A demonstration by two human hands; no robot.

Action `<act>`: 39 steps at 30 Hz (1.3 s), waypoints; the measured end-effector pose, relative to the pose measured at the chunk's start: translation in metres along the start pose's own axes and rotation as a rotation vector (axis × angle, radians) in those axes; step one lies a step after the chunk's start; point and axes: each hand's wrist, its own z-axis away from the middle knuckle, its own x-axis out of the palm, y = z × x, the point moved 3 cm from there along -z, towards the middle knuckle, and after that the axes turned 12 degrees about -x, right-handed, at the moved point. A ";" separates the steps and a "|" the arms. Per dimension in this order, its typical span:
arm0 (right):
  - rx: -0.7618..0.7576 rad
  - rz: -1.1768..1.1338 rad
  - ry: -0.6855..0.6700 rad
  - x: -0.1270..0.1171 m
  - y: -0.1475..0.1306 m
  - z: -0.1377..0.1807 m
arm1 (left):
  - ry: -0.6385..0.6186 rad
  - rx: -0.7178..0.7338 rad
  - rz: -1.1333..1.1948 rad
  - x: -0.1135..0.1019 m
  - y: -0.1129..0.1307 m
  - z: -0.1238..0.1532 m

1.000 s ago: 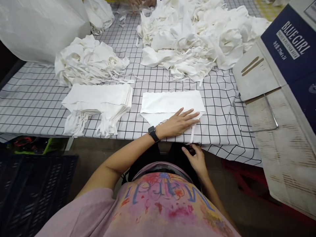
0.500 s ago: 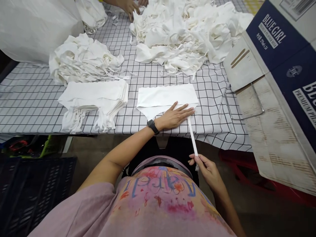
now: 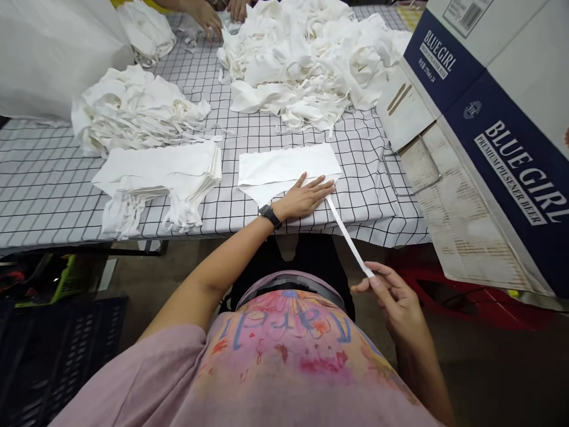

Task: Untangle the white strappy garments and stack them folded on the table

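Observation:
A flat white fabric piece (image 3: 284,169) lies on the checked tablecloth (image 3: 44,190) near the table's front edge. My left hand (image 3: 306,196) rests flat on its lower right part, fingers stretched out, a black watch on the wrist. A white strap (image 3: 349,237) runs taut from under that hand down past the table edge. My right hand (image 3: 393,293) pinches the strap's free end below the table, above my lap.
A neat stack of folded white pieces (image 3: 160,175) lies left of the flat one. Loose heaps of white fabric (image 3: 306,59) fill the back. A blue-and-white cardboard box (image 3: 498,136) leans at the right. Another person's hands (image 3: 208,12) work at the far edge.
My right hand has drawn the strap out from the table edge, down and to the right, until it is stretched long. My left hand has stayed pressed on the fabric.

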 end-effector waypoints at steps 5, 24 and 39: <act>-0.045 -0.110 -0.030 -0.007 -0.004 -0.001 | 0.023 0.002 -0.003 0.001 0.001 0.000; -0.299 0.271 -0.449 0.004 -0.022 0.000 | 0.050 0.015 0.033 0.006 -0.003 -0.002; -0.538 0.396 -0.399 0.000 -0.026 -0.027 | 0.321 -0.004 0.253 0.010 -0.012 0.009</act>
